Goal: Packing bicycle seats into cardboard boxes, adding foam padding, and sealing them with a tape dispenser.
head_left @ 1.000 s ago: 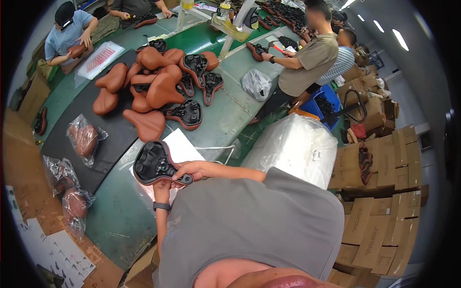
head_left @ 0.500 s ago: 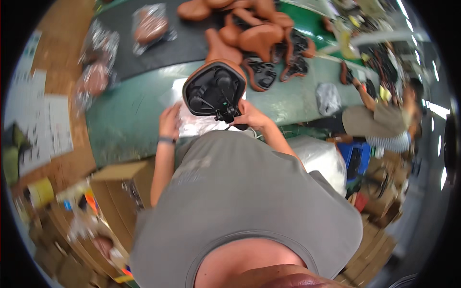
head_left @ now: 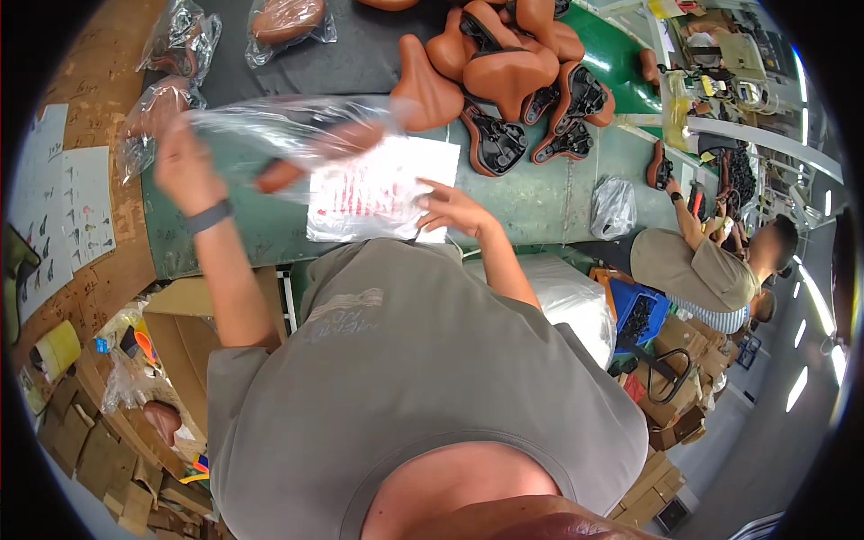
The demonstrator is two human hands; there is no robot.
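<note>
My left hand [head_left: 183,162] is raised over the green table [head_left: 531,202] and grips one end of a clear plastic bag [head_left: 297,135] with a brown bicycle saddle [head_left: 319,148] inside it; the bag is blurred. My right hand [head_left: 454,209] rests with fingers spread on the stack of flat clear bags [head_left: 382,193] in front of me, touching its right edge. A dark band sits on my left wrist.
A pile of brown and black saddles [head_left: 504,72] lies at the back of the table. Bagged saddles [head_left: 283,20] sit on a dark mat at the left. A person [head_left: 697,261] works at the right. Cardboard boxes [head_left: 135,432] stand below left.
The black-bottomed saddle that both hands held over the bag stack is now inside a clear bag, swung up and left by my left hand. My right hand dropped to the stack.
</note>
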